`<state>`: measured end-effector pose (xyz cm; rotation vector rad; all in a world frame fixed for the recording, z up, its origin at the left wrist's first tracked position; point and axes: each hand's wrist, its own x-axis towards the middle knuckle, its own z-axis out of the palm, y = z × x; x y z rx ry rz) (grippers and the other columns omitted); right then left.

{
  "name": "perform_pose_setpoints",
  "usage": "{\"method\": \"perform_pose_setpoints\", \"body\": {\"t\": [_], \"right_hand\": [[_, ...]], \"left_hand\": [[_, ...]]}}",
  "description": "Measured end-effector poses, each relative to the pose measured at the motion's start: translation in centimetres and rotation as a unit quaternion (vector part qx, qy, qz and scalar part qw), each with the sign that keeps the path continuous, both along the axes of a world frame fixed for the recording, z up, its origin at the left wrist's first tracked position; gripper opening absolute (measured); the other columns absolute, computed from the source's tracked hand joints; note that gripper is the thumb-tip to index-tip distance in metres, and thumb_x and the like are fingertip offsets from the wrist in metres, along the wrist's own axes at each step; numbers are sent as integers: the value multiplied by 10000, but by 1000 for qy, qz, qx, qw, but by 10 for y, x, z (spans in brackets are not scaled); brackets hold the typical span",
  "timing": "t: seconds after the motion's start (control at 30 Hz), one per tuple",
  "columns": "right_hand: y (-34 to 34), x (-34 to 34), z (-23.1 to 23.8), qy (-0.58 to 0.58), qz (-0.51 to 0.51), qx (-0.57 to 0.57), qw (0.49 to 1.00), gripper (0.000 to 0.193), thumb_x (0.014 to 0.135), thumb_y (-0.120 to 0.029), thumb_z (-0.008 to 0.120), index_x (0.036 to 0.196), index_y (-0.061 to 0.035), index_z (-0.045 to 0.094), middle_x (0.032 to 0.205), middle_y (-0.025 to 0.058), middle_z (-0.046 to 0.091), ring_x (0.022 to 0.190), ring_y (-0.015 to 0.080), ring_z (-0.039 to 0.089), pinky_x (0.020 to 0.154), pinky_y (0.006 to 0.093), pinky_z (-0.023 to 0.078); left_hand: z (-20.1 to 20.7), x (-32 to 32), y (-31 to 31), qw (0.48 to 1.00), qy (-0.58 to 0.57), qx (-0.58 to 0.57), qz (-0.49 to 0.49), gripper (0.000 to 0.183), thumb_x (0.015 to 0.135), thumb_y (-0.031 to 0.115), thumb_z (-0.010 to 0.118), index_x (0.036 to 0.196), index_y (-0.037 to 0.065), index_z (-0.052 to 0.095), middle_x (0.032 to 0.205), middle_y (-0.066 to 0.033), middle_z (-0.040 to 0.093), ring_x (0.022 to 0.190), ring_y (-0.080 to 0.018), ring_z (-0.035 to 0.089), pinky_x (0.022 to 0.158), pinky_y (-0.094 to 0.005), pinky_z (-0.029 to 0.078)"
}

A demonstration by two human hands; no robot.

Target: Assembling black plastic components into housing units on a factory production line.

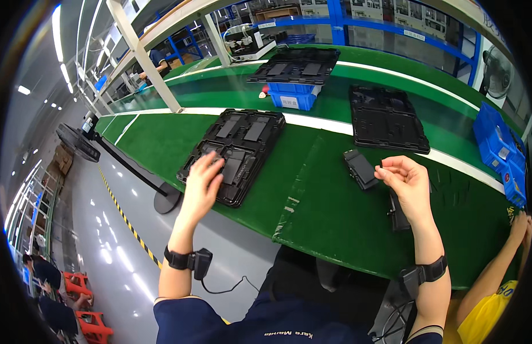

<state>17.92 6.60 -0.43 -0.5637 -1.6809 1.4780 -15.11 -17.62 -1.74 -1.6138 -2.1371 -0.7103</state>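
My left hand (203,179), its fingers spread and slightly blurred, reaches over the near part of a black moulded tray (255,163). Flat dark grey rectangular pieces (255,131) lie in the tray's recesses. Whether my fingertips touch the piece under them, I cannot tell. On the right, my right hand (408,184) is closed in a pinch, thumb against forefinger; what sits between them is too small to make out. Just left of that pinch a dark rectangular block (360,169) lies on the green mat. Another dark block (398,213) is partly hidden behind my right hand.
Beyond my right hand lies a second black tray (387,123). A third tray (297,65) rests on a blue bin (292,96) at the back. Blue bins (498,143) stand far right, near a co-worker's hands (522,225). A black fan (79,142) stands left of the bench.
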Motion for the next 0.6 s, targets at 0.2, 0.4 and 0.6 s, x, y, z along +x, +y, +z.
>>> {"method": "perform_pose_setpoints", "body": {"t": [0.2, 0.4, 0.6], "right_hand": [[7, 7, 3, -20, -37, 0, 999, 152, 803, -35, 611, 934, 23, 559, 798, 79, 645, 755, 124, 636, 659, 201, 476], [35, 20, 7, 8, -138, 30, 990, 54, 847, -38, 527, 884, -77, 520, 799, 7, 593, 728, 70, 577, 622, 197, 429], [97, 52, -25, -185, -414, 327, 829, 223, 812, -102, 573, 1020, -25, 587, 1026, 126, 543, 942, 289, 521, 849, 358, 415]], "left_hand": [[19, 20, 4, 992, -113, -58, 17, 239, 881, 153, 500, 1055, 32, 611, 1128, -151, 583, 1145, -328, 475, 939, -388, 399], [84, 16, 50, 990, -111, 70, -53, 240, 893, 132, 494, 1042, -22, 601, 1003, -144, 639, 956, -208, 604, 845, -294, 443], [85, 97, 162, 810, -527, -129, -222, 487, 877, 273, 550, 1305, 81, 418, 1283, -67, 471, 1194, -171, 423, 997, -355, 327]]}}
